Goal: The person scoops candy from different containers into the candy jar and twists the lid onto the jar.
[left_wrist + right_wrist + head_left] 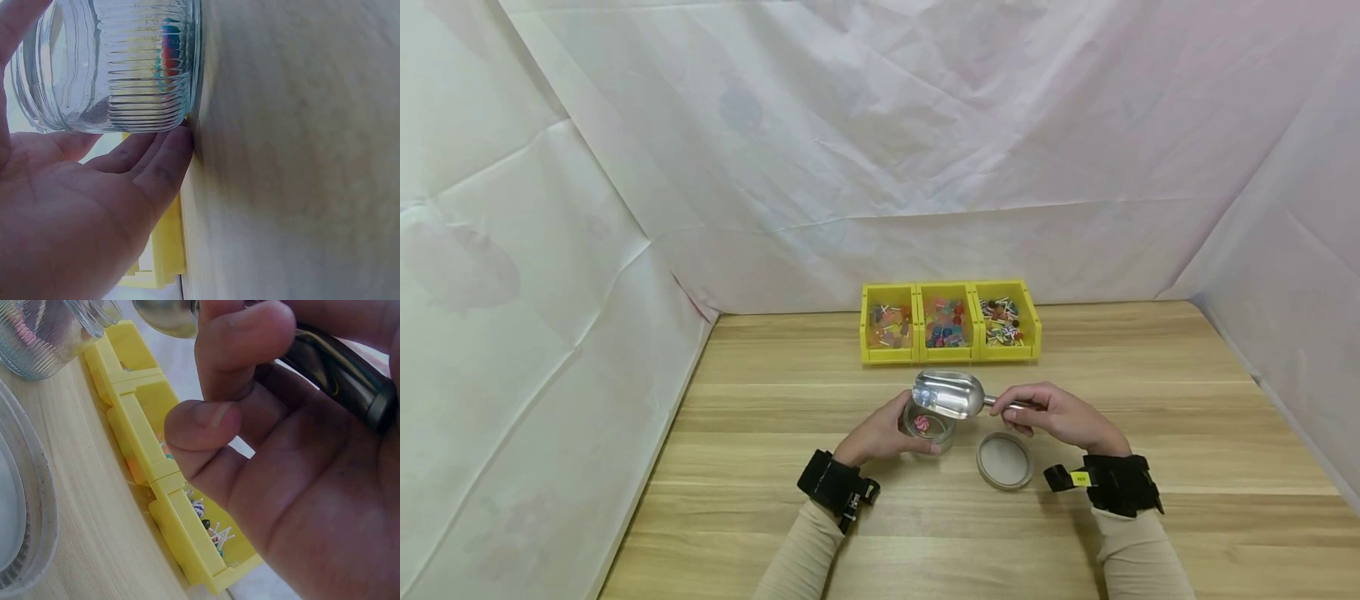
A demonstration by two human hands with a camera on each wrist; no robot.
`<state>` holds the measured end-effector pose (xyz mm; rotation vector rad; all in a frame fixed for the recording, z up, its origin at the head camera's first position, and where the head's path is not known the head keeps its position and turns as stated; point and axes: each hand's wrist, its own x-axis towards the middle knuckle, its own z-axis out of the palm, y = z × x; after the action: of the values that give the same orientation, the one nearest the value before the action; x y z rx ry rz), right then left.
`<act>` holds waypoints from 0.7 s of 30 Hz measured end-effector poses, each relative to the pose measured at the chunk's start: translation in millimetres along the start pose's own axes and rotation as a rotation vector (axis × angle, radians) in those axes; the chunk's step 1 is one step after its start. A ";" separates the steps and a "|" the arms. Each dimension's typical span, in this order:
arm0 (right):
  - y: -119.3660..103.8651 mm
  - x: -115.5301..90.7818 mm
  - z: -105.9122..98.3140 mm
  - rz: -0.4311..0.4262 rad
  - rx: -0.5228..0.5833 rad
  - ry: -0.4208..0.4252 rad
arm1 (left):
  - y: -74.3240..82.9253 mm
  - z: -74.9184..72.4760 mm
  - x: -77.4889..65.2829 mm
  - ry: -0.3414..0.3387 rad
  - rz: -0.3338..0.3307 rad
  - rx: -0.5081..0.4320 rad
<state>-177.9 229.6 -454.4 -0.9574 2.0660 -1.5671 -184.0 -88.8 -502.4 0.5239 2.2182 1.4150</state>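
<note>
Pale, creased sheeting (880, 150) hangs behind and to both sides of a wood-grain worktop (760, 450), and from my distant post I look down on two bare hands. The left hand (880, 435) has its fingers clamped round a glass jar (942, 433), thumb on the near side, other fingers along the far side, low by its base. I take that grip as a brace, so the jar stays put under light knocks. Inside it, between those fingers, I make out a pink-and-white swirl piece (921, 424); through the ribbed glass the left wrist view adds blue and red, too blurred to name.

To the right, the right hand (1063, 414) grips a metal scoop (951, 395), its fingers pinched on the handle, whose dark end lies against the palm. The bowl reaches leftward over the jar's mouth; held there, I judge, anything sliding off the lip would land inside the glass. Whether the bright patch near the lip is a load or a reflection, I cannot tell.

On the person's side of the right fingers lies a round lid (1004, 461), apart from the jar but near it, probably to leave the mouth bare. Beyond both sets of fingers stand three yellow bins (946, 355) in a touching row, small colourful pieces in each, presumably divided to keep kinds separate.
</note>
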 end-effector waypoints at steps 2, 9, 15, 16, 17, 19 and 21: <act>0.0 -0.1 -0.2 -0.003 -0.002 0.000 | 0.0 0.1 -0.3 0.000 0.001 -0.004; -1.4 -0.3 -0.3 -0.001 0.001 -0.002 | 0.7 -0.5 -0.8 -0.004 0.010 -0.008; -0.6 -1.0 -1.4 0.011 -0.004 0.003 | 1.2 -0.5 -0.8 -0.002 0.007 -0.005; -0.6 -1.1 -1.5 0.012 -0.003 0.003 | 1.3 -0.5 -0.9 -0.001 0.006 -0.005; -0.6 -1.2 -1.5 0.012 -0.003 0.003 | 1.4 -0.4 -0.9 0.000 0.006 -0.006; -0.6 -1.3 -1.6 0.012 -0.003 0.004 | 1.5 -0.5 -1.0 0.001 0.004 -0.005; -0.6 -1.3 -1.4 0.013 -0.002 0.003 | 1.4 -0.4 -1.0 0.000 0.006 -0.008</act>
<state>-177.7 231.3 -453.5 -0.9412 2.0718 -1.5610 -183.3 -89.0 -500.8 0.5284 2.2117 1.4262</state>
